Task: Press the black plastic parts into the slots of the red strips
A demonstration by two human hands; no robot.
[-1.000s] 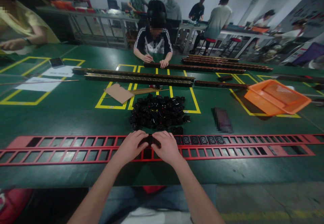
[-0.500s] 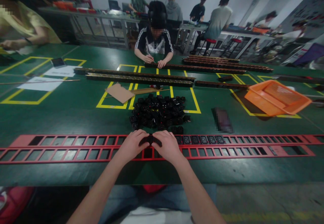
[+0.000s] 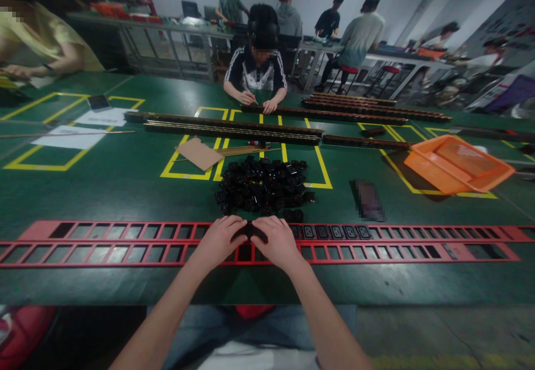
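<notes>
Two long red slotted frames lie side by side across the green table, the far frame (image 3: 137, 230) and the near frame (image 3: 146, 254). My left hand (image 3: 219, 239) and my right hand (image 3: 276, 239) meet over their middle, fingers curled around a small black part (image 3: 249, 229) at the far frame. The fingers hide most of that part. Right of my right hand, several black sockets (image 3: 336, 232) sit in the far frame's slots. Just beyond my hands is a heap of black parts (image 3: 261, 183).
An orange basket (image 3: 455, 164) stands at the right, with a dark pixelated object (image 3: 368, 199) nearer. Brown cardboard (image 3: 199, 154) and long dark bars (image 3: 229, 130) lie beyond the heap. Across the table a person (image 3: 257, 69) handles another bar.
The camera view has shifted very slightly. Both hands keep the same place and grip at the far red frame.
</notes>
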